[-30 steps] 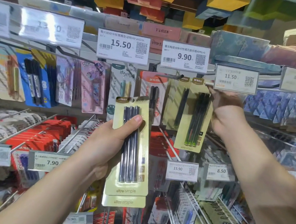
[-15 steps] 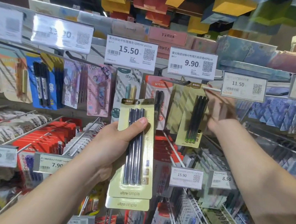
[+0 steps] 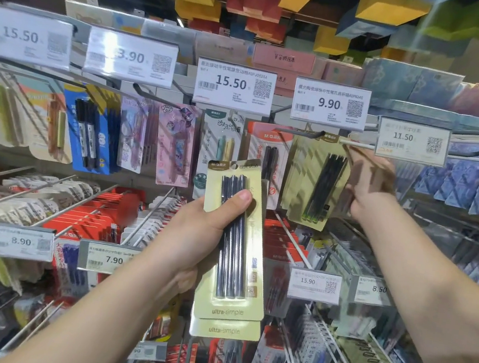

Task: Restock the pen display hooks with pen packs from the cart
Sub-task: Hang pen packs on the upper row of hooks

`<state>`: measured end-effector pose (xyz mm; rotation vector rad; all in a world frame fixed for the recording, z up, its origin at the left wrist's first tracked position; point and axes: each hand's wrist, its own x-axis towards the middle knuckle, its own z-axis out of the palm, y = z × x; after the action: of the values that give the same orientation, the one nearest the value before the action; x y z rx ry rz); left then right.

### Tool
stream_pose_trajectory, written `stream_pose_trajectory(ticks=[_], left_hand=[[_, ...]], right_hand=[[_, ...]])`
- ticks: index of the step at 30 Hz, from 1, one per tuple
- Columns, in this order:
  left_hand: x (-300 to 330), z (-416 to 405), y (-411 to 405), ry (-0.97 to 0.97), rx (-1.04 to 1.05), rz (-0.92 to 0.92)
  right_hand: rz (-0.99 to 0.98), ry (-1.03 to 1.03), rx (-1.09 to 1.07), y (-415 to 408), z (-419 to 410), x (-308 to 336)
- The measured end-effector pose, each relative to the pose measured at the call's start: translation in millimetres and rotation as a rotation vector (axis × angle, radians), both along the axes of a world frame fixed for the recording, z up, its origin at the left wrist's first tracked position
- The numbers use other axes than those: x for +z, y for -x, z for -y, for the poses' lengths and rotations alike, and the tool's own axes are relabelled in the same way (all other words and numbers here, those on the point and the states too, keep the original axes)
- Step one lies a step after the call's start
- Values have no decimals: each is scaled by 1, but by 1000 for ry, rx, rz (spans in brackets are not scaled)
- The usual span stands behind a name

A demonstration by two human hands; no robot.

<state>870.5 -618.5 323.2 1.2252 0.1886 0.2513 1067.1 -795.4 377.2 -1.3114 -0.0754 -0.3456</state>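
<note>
My left hand (image 3: 204, 231) grips a small stack of pale-gold "ultra-simple" pen packs (image 3: 227, 310) with dark pens, held upright in front of the shelves, thumb across the front pack. My right hand (image 3: 368, 186) is raised beside the display hook (image 3: 356, 143) under the 11.50 tag, fingers touching the right edge of a matching gold pen pack (image 3: 314, 185) that hangs on that hook. Whether the fingers pinch the pack I cannot tell. More gold packs hang behind it. The cart is out of view.
Price tags (image 3: 234, 86) line the upper rail. Other hooks hold blue marker packs (image 3: 86, 133), pink cartoon packs (image 3: 173, 145) and a red pack (image 3: 266, 154). Lower rows of long hooks (image 3: 141, 223) jut toward me with red packs. Blue patterned items (image 3: 475, 188) fill the right.
My right hand has slid the gold pack back along the hook toward the shelf and it now hangs among the others. My left hand with its stack stayed put.
</note>
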Motion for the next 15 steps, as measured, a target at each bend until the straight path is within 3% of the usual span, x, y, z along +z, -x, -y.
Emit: stream_pose_trajectory(ticks=[3,7,9,12,15], left_hand=[[0,3,2,33,6,-10],[-2,9,4,50,-17,-17],[-3,11,5,57,-33,-15],[-2,18,7,77,-56,3],[-3,25,8,88,-68,29]], right_hand=[[54,147,-175,-14,5,-20],[155,361,-392,30,0,-28],[196,394,-313,64,-3,-32],[309,475,-18,117,-12,-39],[168,534,202,136,-18,-49]])
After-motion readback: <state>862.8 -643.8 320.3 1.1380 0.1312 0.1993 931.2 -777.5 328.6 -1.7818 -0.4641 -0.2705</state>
